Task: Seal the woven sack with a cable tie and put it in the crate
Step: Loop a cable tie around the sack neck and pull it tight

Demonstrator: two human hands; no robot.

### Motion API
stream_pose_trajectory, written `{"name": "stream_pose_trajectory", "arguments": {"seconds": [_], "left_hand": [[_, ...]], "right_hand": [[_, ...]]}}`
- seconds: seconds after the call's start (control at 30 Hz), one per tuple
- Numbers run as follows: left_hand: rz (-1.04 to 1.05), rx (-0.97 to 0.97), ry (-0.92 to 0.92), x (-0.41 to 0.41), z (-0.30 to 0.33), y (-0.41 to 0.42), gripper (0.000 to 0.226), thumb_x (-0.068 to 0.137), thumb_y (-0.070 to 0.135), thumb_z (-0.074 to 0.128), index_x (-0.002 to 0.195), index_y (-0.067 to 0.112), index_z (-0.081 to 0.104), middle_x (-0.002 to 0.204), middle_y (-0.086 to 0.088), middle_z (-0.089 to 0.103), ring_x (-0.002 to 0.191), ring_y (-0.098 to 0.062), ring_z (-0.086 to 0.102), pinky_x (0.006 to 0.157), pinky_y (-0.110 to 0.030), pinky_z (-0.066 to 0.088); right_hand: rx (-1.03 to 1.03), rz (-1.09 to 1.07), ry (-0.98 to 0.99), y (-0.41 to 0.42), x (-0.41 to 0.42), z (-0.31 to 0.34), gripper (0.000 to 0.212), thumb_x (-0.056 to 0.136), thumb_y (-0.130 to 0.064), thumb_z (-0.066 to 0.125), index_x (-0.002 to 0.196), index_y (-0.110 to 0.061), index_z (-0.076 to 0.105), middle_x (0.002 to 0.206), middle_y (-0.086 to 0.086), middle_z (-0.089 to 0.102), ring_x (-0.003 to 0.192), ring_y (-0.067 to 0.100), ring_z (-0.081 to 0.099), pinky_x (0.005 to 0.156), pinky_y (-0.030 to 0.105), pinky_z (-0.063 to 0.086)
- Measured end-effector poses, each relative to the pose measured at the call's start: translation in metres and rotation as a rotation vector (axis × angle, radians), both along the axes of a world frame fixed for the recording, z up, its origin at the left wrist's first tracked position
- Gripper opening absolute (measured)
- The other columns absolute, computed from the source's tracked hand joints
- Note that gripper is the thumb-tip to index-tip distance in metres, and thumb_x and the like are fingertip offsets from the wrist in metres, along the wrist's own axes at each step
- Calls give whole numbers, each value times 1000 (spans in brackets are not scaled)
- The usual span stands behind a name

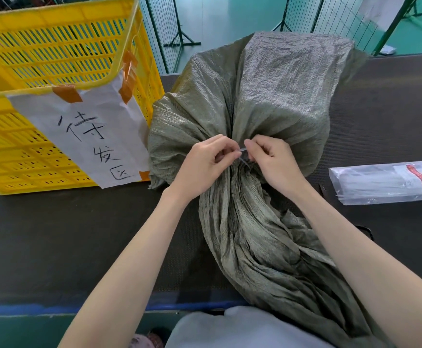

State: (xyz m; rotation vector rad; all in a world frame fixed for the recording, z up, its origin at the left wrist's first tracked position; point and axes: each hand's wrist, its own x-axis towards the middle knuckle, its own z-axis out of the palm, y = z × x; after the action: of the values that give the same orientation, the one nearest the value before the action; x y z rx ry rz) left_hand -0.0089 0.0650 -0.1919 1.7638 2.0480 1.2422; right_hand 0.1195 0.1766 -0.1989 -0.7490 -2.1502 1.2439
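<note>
Nearest the person, the loose mouth of the woven sack (262,237) trails off the table's (54,234) near edge; the filled body bulges on the far side. Between them, at the gathered neck, the left hand (202,167) and right hand (272,162) meet, each closed in a fingertip pinch on the pale cable tie (242,154), which runs crosswise between them, so tightening looks like the next move. The yellow crate (61,71) stands far left, beside the sack, nearer the left hand.
</note>
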Motion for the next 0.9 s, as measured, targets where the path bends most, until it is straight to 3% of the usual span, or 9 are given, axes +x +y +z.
{"name": "stream_pose_trajectory", "arguments": {"seconds": [0.2,0.43,0.6,0.67,0.9], "left_hand": [[-25,-6,32,-4,-1,2,10,93,16,60,93,6,65,86,-3,61,75,-20,56,71,-29,45],[6,-30,110,-20,-10,3,13,95,15,56,96,5,63,89,1,57,80,-13,54,74,-17,40],[20,-62,114,-25,-15,-2,13,95,16,57,97,5,64,91,0,60,81,-7,53,74,-11,39],[20,-73,107,-25,-18,-3,13,95,15,57,96,4,64,91,1,60,81,-6,52,74,-10,38],[79,-88,89,-26,-27,-11,12,94,19,58,96,9,65,90,6,61,85,-12,49,76,-12,36]], "right_hand": [[-5,-119,68,-2,5,0,40,95,-21,52,55,-19,47,49,-2,44,47,6,35,51,23,30],[-94,-213,164,4,19,-1,40,97,-21,49,58,-10,53,50,11,58,38,5,41,49,18,34],[-139,-271,223,4,30,-10,39,95,-24,50,56,-19,52,43,-2,56,42,31,49,49,33,39],[-175,-304,260,5,33,-11,39,95,-24,50,56,-21,51,41,-4,54,44,28,52,51,35,43],[-343,-347,355,3,46,-12,40,98,-15,48,58,-13,48,39,-9,46,42,15,51,45,23,44]]}}
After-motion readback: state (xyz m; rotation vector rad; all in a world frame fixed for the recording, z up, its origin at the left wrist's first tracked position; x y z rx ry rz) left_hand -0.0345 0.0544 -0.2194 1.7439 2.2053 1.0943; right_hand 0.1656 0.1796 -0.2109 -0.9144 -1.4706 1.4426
